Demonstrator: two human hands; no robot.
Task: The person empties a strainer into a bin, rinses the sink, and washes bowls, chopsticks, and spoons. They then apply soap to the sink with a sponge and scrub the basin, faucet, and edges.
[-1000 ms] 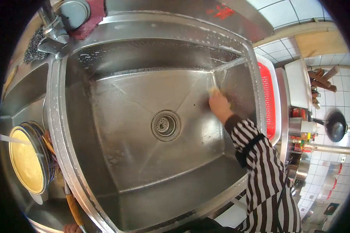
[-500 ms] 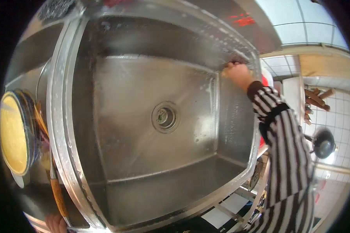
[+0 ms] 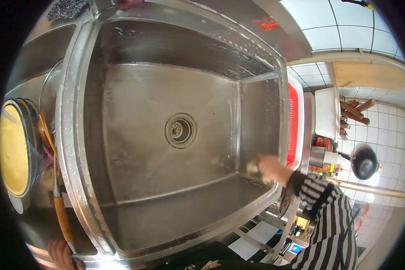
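At the right wall of a steel sink basin (image 3: 175, 90), close to the near corner, my right hand (image 3: 272, 168) is closed on a pale yellowish sponge (image 3: 252, 168). The sponge is blurred and partly covered by the fingers, pressed to the wall. My left hand (image 3: 60, 254) curls its fingers over the front sink rim (image 3: 94, 259) at the lower left. Just above it lies a wooden-handled utensil (image 3: 64, 220) in the left basin. The main basin has wet walls and a round drain (image 3: 181, 130) with bits of green in it.
Stacked yellow-bottomed bowls (image 3: 14, 150) stand in the left basin. A steel wool pad (image 3: 67, 9) sits at the far left ledge. Beyond the right rim are a red basket (image 3: 293, 126), a white bin (image 3: 326, 112) and a hanging black pan (image 3: 365, 163).
My right hand has moved along the right wall from the far corner to the near corner with the sponge. The left hand stays on the front rim; the view has shifted slightly.
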